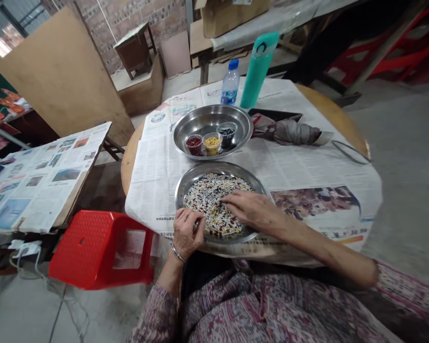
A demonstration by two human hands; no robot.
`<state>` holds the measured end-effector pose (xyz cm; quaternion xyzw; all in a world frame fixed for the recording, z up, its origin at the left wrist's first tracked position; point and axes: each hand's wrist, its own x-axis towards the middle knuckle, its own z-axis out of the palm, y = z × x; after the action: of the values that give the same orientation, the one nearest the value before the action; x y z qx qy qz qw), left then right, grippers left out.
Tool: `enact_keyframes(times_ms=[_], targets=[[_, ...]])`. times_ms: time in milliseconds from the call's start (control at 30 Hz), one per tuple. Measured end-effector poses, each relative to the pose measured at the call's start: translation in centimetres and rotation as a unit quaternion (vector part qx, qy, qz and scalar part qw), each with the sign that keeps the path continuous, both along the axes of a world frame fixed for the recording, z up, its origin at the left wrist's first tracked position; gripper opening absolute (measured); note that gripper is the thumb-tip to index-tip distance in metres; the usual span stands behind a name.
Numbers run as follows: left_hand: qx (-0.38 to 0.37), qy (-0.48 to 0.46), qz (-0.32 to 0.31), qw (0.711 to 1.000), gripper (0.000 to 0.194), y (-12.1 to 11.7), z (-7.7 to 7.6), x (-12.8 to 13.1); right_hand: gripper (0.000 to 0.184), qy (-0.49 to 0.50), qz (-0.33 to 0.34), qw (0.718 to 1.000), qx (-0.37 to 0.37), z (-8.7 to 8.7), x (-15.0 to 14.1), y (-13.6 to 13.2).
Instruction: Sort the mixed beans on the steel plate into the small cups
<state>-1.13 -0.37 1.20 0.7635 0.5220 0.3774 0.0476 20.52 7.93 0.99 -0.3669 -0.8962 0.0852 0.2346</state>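
A steel plate [219, 167] holds a mixed layer of white, dark red, black and yellow beans [214, 205]. My right hand [252, 209] rests on the beans with its fingers stretched out. My left hand [188, 232] sits at the near rim of the plate, fingers bunched over the beans. Whether it pinches any is hidden. Behind this plate, a wider steel bowl [212, 112] holds several small clear cups: red beans [194, 145], yellow grains [212, 144] and black beans [227, 136].
Newspaper [307, 166] covers the round wooden table, with a folded grey umbrella [289, 133], a water bottle [230, 83] and a teal flask [259, 69] at its far side. A red stool [100, 250] stands at left, beside a newspaper-covered table [46, 176].
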Motion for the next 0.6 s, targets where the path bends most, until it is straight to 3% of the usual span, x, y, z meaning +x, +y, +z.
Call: enact_keyframes(times_ms=[133,267,400,533,600], targets=[[-0.003,0.0,0.002,1.0,0.012,0.0,0.0,0.0,0.014,-0.009,-0.099,0.994,0.055,0.5,0.7,1.9],[-0.007,-0.003,0.002,1.0,0.011,0.1,0.0,0.0,0.009,-0.044,-0.177,0.982,0.049,-0.2,-0.3,2.3],[-0.012,0.005,0.007,1.0,0.012,0.0,0.0,0.0,0.016,0.0,-0.118,0.993,-0.015,-0.6,-2.1,1.6],[-0.008,0.003,-0.001,1.0,0.01,0.0,0.0,0.0,0.022,0.104,0.002,0.991,-0.08,0.2,-3.6,0.4],[-0.004,0.002,-0.006,1.0,0.008,0.1,0.0,0.0,0.021,0.123,0.015,0.988,-0.095,0.7,-3.5,0.4]])
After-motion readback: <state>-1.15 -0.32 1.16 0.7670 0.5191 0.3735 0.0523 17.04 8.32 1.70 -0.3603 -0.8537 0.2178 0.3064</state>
